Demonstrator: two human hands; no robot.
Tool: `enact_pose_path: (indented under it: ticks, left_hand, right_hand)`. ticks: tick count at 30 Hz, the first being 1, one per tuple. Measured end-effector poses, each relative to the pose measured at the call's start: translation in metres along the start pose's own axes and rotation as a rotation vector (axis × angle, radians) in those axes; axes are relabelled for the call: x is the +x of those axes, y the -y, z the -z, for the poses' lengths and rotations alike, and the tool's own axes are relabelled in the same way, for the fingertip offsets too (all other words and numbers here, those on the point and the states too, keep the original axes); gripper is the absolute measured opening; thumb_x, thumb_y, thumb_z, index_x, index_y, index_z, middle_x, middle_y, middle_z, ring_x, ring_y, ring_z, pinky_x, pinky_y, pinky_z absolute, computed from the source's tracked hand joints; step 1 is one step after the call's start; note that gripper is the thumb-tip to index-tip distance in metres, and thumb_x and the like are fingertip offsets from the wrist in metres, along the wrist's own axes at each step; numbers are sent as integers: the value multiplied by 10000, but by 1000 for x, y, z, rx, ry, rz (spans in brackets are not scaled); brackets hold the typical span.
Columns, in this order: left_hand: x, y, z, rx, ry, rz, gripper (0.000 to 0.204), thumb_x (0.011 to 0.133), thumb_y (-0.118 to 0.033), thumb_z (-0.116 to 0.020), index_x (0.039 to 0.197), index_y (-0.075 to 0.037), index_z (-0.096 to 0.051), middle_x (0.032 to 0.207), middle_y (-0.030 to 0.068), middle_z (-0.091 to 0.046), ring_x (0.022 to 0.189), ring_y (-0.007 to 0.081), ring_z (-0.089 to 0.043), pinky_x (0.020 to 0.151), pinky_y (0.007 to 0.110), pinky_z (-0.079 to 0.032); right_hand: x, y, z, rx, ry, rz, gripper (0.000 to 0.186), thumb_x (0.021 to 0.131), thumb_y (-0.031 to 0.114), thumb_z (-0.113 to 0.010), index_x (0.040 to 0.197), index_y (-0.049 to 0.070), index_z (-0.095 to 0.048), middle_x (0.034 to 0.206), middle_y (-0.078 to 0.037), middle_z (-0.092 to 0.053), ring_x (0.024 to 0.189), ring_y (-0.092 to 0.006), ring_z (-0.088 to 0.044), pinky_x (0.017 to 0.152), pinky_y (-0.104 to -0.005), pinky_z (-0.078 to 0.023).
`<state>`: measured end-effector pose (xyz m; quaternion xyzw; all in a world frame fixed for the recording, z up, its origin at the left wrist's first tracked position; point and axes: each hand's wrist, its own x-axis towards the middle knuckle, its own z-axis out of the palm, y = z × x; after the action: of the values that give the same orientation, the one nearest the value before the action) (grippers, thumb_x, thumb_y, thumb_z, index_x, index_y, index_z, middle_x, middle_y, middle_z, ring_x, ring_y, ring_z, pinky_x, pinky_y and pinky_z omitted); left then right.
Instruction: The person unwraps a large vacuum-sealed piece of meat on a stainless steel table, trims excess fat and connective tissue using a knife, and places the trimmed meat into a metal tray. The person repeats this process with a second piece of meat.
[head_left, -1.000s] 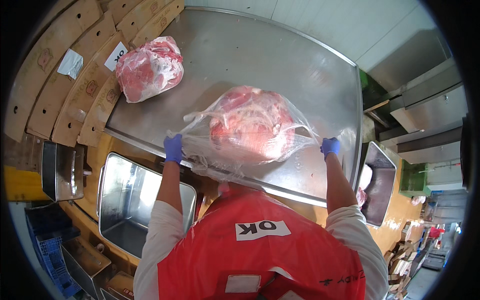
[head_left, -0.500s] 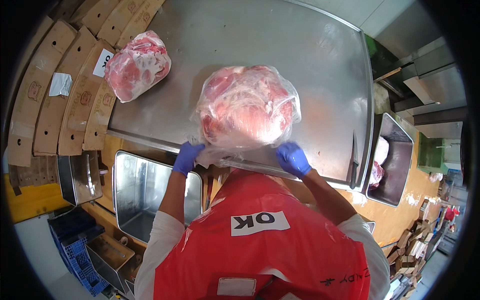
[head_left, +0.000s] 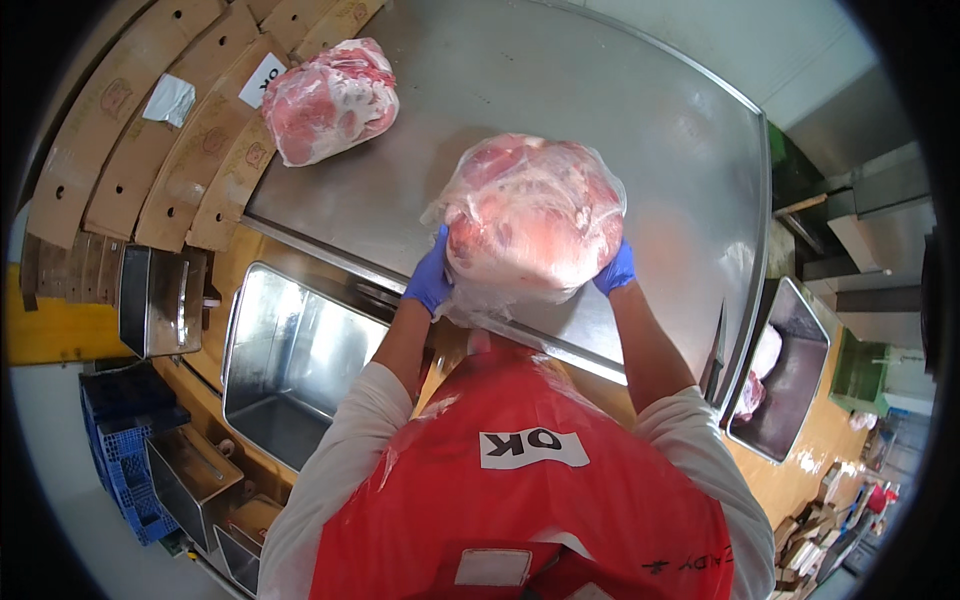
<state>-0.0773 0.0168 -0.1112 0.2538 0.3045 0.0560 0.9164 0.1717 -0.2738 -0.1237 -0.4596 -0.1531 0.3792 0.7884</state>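
The left hand [head_left: 430,280], in a blue glove, was pressed against the left side of a clear plastic bag of raw meat [head_left: 530,220], with its fingers closed on the plastic. The right hand [head_left: 615,272], also in a blue glove, gripped the bag on its right side. The bag was held between both hands, near the front edge of the steel table [head_left: 560,90]; I could not tell if its bottom touched the table. A second bag of meat [head_left: 328,100] lay on the table at about ten o'clock from the held bag, well apart from it. Flat cardboard boxes [head_left: 150,150] stood at the table's left side. Steel trays were at seven o'clock [head_left: 290,370] and at four o'clock [head_left: 790,390].
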Motion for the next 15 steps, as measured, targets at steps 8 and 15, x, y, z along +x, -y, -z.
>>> enact_pose_path:
  ticks: [8,15]
  left_hand:
    - [-13,37,35,311,146,68,401,966,-222,-696,1320,-46,-626,1213,109,-699,1049,217,-692,936,371,-576]
    - [-14,43,8,617,21,66,335,993,-180,-601,1281,-11,-632,1114,76,-698,923,195,-687,824,347,-588]
  right_hand:
    - [-6,-13,-32,143,-33,-19,503,1120,322,-323,1582,122,-335,1570,-62,-451,1422,-248,-440,1230,-419,-325]
    - [-32,-34,-49,328,-307,-239,530,1068,473,-433,1481,144,-470,1403,-72,-586,1216,-259,-603,1010,-431,-518]
